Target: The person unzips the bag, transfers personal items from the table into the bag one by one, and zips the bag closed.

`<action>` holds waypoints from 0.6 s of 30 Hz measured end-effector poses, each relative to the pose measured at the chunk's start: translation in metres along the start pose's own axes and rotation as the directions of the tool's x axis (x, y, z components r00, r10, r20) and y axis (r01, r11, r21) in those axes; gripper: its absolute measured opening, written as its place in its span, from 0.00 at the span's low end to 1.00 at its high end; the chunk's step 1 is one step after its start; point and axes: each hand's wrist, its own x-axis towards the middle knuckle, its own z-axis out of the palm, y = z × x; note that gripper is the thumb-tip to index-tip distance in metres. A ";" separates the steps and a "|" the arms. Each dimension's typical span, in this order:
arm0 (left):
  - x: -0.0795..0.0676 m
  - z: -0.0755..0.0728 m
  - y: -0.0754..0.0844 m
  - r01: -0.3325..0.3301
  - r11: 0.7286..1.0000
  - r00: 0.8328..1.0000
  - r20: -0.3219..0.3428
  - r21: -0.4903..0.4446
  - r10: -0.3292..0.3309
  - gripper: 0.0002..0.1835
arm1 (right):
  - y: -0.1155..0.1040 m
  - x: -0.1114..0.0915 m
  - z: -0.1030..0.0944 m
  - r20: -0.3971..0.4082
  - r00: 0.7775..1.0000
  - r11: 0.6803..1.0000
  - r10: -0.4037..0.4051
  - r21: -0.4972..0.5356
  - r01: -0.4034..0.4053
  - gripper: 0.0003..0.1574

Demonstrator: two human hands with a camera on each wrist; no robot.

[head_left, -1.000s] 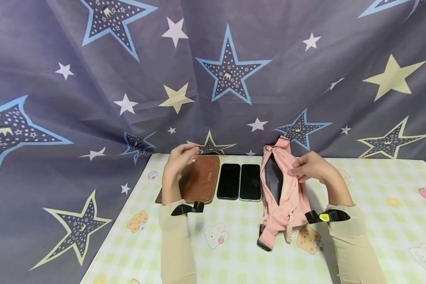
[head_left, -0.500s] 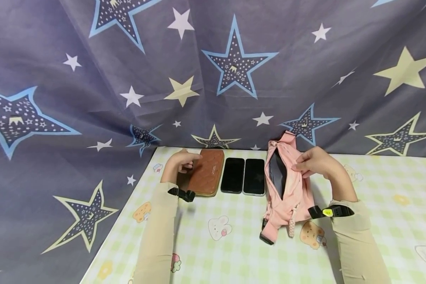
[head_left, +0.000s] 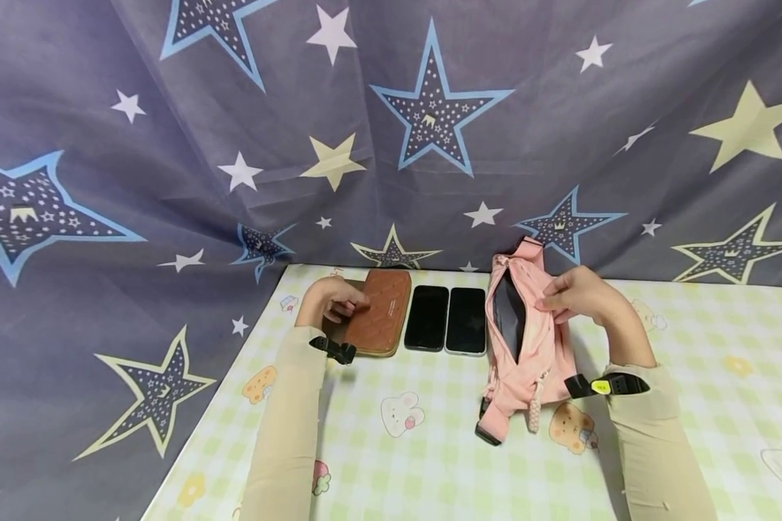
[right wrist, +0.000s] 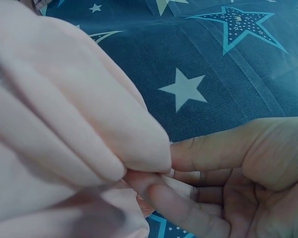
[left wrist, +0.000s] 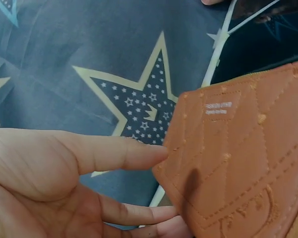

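At the left edge of the brown quilted zip wallet (head_left: 379,312), my left hand (head_left: 331,298) has its thumb and fingers fairly straight, tips right at the wallet's edge. The left wrist view shows the thumb (left wrist: 124,152) above the other fingers, near the wallet's stitched, lettered side (left wrist: 238,144). Part of a darker brown item (head_left: 335,329) shows beneath that hand. My right hand (head_left: 576,295) pinches the fabric beside the opening of a pink sling bag (head_left: 528,376); its zip is undone and the grey lining shows. Up close, thumb and fingers grip a pink fold (right wrist: 144,144).
Two black-screened phones (head_left: 426,318) lie side by side between wallet and bag. A braided pull (head_left: 534,405) and a black buckle (head_left: 489,434) sit at the bag's near end. Behind the checked tablecloth (head_left: 430,477) hangs a star-patterned curtain (head_left: 391,202).
My left hand has come down from above the wallet's far left corner to its left edge, and the forearm has swung left. The right hand keeps its pinch on the bag.
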 end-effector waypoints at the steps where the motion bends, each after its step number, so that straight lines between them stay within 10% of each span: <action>1: 0.001 0.000 0.000 -0.002 1.000 1.000 -0.010 0.009 0.002 0.20 | 0.000 0.000 0.000 -0.001 1.000 1.000 0.001 0.000 -0.001 0.21; 8: 0.010 0.012 0.000 0.057 0.997 0.995 -0.086 0.050 -0.053 0.37 | 0.000 0.001 0.002 0.012 1.000 1.000 0.022 0.012 -0.022 0.23; 18: 0.015 0.016 0.006 0.059 0.975 0.990 -0.136 0.215 -0.030 0.36 | -0.001 -0.001 -0.001 0.001 1.000 1.000 0.025 -0.008 -0.025 0.25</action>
